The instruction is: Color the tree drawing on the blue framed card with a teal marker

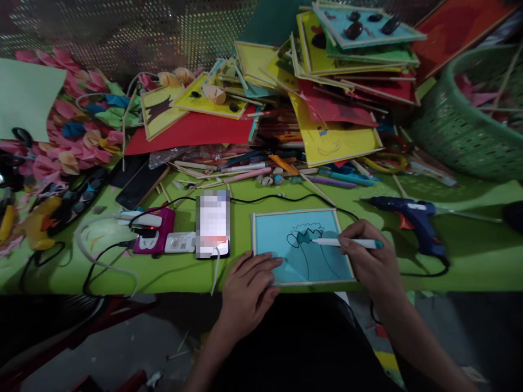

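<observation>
Dark clothing [300, 343] over the person's lap lies nearest the camera, below the edge of a green-covered table [478, 239]. On the table directly ahead, between the two hands, sits a blue card [269, 234] edged with thin sticks and bearing a line drawing partly filled in dark green. Left hand [251, 286] rests on its lower left corner, fingers extended and grasping nothing. Right hand [371, 258] grips a white marker [365, 244] between thumb and fingers; its tip is at the drawing, contact not certain. Right of this hand lies a blue glue gun [417, 215]. Left of the card: a lit phone [212, 226], its screen pixelated, then a purple power socket [167, 231]. Framed cards [363, 68] are piled unevenly at the rear, beside a green basket [449, 125].
</observation>
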`<state>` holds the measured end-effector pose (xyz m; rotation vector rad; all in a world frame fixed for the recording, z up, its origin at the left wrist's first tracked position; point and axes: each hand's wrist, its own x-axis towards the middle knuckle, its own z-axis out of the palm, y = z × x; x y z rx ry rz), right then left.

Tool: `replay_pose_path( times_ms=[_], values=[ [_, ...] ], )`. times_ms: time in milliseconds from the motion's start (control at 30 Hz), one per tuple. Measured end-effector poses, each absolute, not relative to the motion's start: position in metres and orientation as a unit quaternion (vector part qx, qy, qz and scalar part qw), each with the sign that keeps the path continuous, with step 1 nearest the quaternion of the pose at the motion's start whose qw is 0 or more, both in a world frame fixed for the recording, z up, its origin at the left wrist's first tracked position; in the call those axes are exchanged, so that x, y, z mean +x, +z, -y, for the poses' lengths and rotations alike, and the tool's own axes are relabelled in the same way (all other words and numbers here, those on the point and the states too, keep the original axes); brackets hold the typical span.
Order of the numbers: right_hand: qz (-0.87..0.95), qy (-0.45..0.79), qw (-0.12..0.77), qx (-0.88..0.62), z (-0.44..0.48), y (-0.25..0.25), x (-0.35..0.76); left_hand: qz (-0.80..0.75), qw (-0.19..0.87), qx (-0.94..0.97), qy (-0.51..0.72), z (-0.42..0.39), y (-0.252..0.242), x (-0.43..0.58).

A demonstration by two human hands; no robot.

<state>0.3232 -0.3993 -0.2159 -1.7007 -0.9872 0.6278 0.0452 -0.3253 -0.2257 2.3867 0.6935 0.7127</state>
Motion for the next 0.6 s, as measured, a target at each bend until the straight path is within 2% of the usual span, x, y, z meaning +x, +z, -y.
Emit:
replay_pose_path(
  times_ms=[600],
  values=[
    [0.410, 0.243, 0.504, -0.720, 0.3957, -0.2160, 0.3201, -0.253, 0.269, 0.892, 0.261, 0.3249, -0.2242, 0.0444]
  ],
)
